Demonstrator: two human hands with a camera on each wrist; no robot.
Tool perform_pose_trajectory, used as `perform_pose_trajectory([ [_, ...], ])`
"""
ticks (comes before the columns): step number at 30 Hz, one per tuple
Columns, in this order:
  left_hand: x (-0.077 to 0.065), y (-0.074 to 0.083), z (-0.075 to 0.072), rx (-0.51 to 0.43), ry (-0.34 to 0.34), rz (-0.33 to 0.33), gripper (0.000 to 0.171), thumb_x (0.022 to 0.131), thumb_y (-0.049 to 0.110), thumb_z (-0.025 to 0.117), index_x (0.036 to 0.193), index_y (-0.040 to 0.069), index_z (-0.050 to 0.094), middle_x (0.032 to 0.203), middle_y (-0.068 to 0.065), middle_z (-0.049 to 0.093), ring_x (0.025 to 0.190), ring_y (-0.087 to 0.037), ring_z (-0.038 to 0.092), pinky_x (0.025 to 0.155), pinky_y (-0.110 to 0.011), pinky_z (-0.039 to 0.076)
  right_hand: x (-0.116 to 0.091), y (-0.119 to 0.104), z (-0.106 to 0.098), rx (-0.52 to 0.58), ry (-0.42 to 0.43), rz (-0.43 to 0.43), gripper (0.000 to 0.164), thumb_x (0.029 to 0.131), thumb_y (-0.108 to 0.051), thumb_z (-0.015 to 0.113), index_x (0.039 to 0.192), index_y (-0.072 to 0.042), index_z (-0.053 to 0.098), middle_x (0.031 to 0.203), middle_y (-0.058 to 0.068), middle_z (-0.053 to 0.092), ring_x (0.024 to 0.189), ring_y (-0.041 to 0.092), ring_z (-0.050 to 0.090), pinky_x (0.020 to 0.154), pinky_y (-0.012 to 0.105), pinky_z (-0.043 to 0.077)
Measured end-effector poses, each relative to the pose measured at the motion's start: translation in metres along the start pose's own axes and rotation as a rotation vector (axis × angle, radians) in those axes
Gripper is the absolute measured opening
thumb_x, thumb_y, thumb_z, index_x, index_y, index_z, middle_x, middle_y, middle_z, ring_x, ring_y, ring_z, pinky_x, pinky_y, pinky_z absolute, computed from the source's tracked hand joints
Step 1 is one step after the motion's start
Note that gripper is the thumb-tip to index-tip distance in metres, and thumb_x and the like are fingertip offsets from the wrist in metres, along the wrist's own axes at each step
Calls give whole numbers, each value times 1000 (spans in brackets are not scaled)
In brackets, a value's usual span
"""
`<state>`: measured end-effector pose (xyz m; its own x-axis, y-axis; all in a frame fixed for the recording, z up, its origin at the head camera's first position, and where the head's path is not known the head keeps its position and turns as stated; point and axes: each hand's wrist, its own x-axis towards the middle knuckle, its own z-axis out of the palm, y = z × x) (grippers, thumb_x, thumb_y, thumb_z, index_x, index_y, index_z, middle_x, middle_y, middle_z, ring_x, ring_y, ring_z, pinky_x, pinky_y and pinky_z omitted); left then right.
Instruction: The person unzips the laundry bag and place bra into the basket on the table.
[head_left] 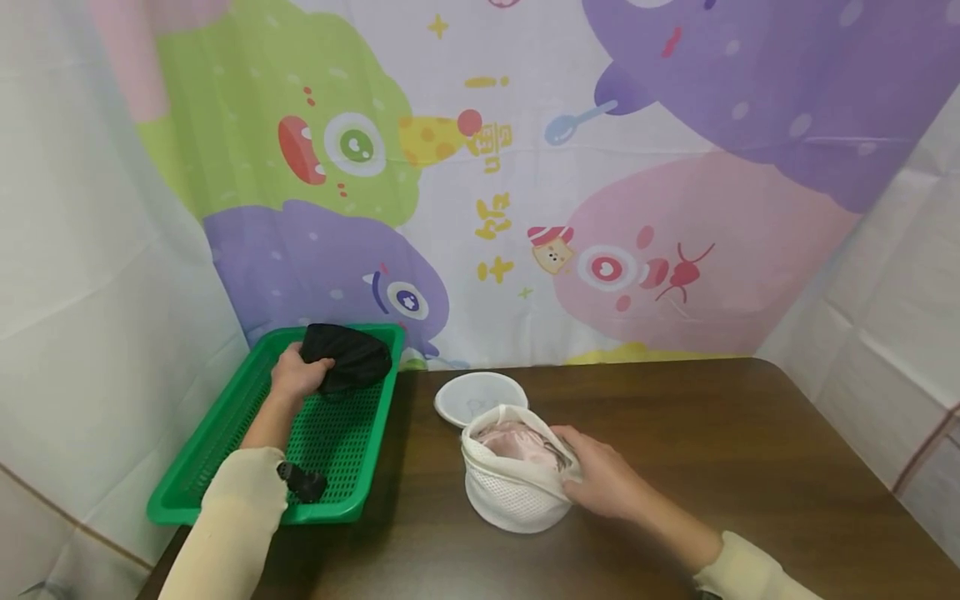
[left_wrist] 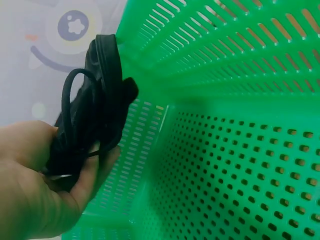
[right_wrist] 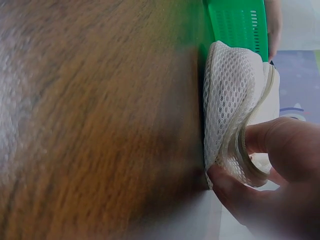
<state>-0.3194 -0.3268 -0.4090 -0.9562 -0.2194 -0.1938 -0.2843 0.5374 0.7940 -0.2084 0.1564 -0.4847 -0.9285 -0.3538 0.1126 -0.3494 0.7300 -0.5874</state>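
In the head view my left hand [head_left: 300, 372] grips a black cloth item [head_left: 348, 357] over the far end of the green basket [head_left: 367, 467]. The left wrist view shows a thin cord-like loop on this black item [left_wrist: 95, 107], with my thumb and fingers around it. My right hand [head_left: 603, 475] pinches the zippered rim of a white mesh laundry bag [head_left: 517, 496], which stands on the table with its top open. Something pinkish and thin [head_left: 517, 442] lies inside. In the right wrist view, thumb and fingers hold the mesh bag's [right_wrist: 230, 95] edge from both sides.
A white round lid-like piece [head_left: 480, 398] lies right behind the bag; whether it is joined cannot be told. The brown table [head_left: 675, 417] meets a cartoon-printed curtain [head_left: 480, 317] at its back edge. A black device [head_left: 303, 482] sits at the left wrist.
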Motion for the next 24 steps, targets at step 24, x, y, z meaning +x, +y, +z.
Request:
perform_pose_trajectory([
  [24,52,-44,-3,201,-21,-42,81,114,28,56,172,-14,19,168,-48,37,141,-56,59,90,-48,67,1,0,0,10,-1,0,77,77,-1,82,151,-10,63,140,13,77,114,28,73,92,45,58],
])
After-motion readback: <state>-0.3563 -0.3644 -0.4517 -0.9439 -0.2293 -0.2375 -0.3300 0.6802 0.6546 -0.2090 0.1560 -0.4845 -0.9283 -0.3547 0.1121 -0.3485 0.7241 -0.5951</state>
